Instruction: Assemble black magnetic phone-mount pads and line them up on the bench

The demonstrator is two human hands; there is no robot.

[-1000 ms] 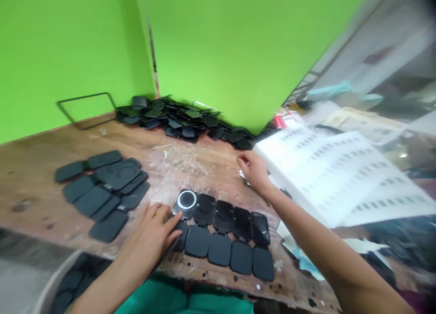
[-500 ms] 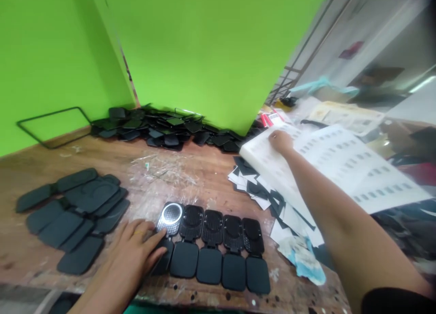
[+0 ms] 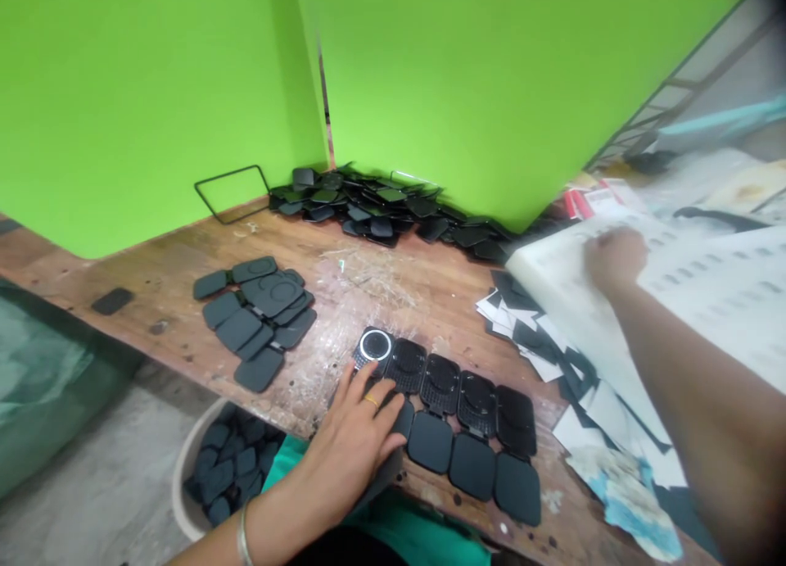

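Note:
My left hand lies palm down with fingers apart on the leftmost unit in a row of hinged black folding pads. A white ring shows in the upper half of that unit, above my fingertips; my hand covers much of the rest. Opened units such as this ribbed upper half and smooth lower half lie to its right. My right hand, smeared by motion, is on the white printed sheets; its fingers cannot be made out.
Folded black pads form a loose pile at left. A long heap of black plates lies against the green wall. Below the table edge stands a bucket of dark pieces. Paper scraps and a stained cloth lie at right.
The view has swung left, so the table things appear farther right and the bucket shows. My left hand has moved further over the leftmost unit. My right hand remains at the sheets, now blurred.

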